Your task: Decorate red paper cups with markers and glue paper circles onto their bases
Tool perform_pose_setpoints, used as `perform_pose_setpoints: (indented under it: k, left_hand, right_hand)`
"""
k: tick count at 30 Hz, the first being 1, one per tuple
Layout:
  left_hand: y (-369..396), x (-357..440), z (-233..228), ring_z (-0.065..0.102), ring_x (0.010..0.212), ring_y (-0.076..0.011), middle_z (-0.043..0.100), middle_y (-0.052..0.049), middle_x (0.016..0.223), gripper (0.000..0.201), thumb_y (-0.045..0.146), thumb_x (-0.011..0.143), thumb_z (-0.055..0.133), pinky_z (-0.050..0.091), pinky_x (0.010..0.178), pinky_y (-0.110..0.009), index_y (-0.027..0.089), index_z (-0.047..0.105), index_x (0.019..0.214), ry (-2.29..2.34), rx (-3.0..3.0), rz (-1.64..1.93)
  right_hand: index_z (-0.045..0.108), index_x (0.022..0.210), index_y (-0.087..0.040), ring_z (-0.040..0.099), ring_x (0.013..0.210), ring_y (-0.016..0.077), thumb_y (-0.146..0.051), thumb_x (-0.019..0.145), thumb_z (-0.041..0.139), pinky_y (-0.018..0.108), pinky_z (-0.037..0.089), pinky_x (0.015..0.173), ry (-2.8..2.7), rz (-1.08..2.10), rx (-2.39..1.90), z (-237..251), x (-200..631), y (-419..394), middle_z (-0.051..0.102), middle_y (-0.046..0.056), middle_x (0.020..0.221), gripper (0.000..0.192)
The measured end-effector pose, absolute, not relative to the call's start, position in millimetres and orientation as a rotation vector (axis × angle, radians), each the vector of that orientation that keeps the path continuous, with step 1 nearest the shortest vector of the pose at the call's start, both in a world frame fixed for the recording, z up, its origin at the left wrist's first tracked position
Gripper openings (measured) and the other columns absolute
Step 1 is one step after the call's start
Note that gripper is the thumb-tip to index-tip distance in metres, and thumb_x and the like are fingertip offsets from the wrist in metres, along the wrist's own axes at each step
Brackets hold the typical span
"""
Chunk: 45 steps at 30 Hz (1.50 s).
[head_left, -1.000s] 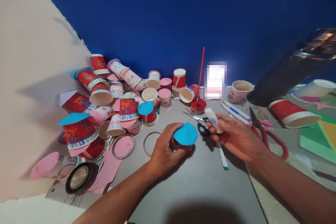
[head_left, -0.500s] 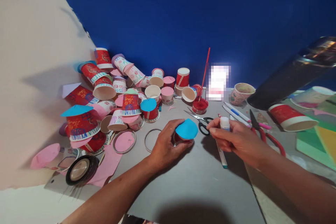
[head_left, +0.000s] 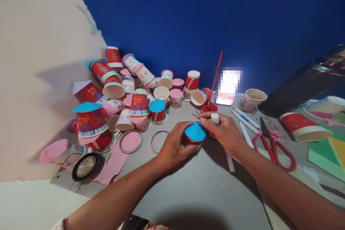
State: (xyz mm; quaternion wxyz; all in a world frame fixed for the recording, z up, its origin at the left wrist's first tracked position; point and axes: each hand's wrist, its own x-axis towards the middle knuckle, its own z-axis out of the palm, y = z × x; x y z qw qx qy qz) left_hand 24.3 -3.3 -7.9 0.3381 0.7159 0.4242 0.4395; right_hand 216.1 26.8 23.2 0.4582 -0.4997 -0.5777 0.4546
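Grey tabletop (head_left: 205, 190) against a deep blue wall.

Head view:
- Left hand (head_left: 172, 149): fingers curled around a small red paper cup (head_left: 188, 140) capped by a blue paper disc (head_left: 195, 132), at centre.
- Right hand (head_left: 225, 133): fingers closed on a small white glue bottle (head_left: 215, 118), touching the disc at its 3 o'clock.
- Risk: a hard squeeze could flood the disc; a loose hold could tip the cup.
- Surroundings: pile of decorated cups (head_left: 121, 90) at 10 o'clock; red paint pot (head_left: 209, 107) at 12, close behind the hands; red-handled scissors (head_left: 272, 145) and pens (head_left: 246, 118) at 3; tape roll (head_left: 87, 167) at 8.
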Motion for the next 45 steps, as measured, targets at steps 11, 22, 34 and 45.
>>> perform_pose_setpoints:
  k: [11,22,34,45]
  left_hand:
    - [-3,24,-12,0.065,0.119,-0.0259,0.067,-0.009,0.132,0.064,0.015,0.08,0.08,0.053,0.102,-0.038,0.025,0.058,0.139,1.097,1.948,1.166]
    - [-5,15,-6,0.06,0.122,-0.0261,0.059,-0.012,0.134,0.048,0.047,0.098,0.066,0.051,0.103,-0.04,0.024,0.056,0.139,0.951,1.855,1.199]
    - [-3,16,-8,0.063,0.115,-0.0234,0.065,-0.01,0.13,0.04,0.042,0.1,0.065,0.051,0.098,-0.037,0.024,0.06,0.136,1.029,1.805,1.151]
    - [-1,14,-4,0.064,0.117,-0.0248,0.068,-0.007,0.13,0.036,0.041,0.1,0.063,0.05,0.101,-0.039,0.029,0.063,0.134,1.104,1.801,1.126]
  right_hand:
    - [0.077,0.085,-0.024,0.067,0.089,0.0225,-0.039,0.091,0.069,0.035,0.051,0.082,-1.682,0.807,-1.168,18,218,24,0.076,0.004,0.092,0.018]
    - [0.077,0.085,-0.022,0.067,0.081,0.0192,-0.038,0.091,0.068,0.031,0.052,0.075,-1.712,0.796,-1.127,16,221,26,0.075,0.003,0.087,0.018]
    - [0.078,0.089,-0.021,0.066,0.079,0.0182,-0.043,0.091,0.068,0.03,0.049,0.072,-1.642,0.991,-1.125,12,222,29,0.076,0.002,0.086,0.024]
    - [0.08,0.098,-0.022,0.069,0.09,0.0208,-0.041,0.089,0.069,0.033,0.052,0.081,-1.597,1.038,-1.051,14,219,35,0.078,0.005,0.097,0.024]
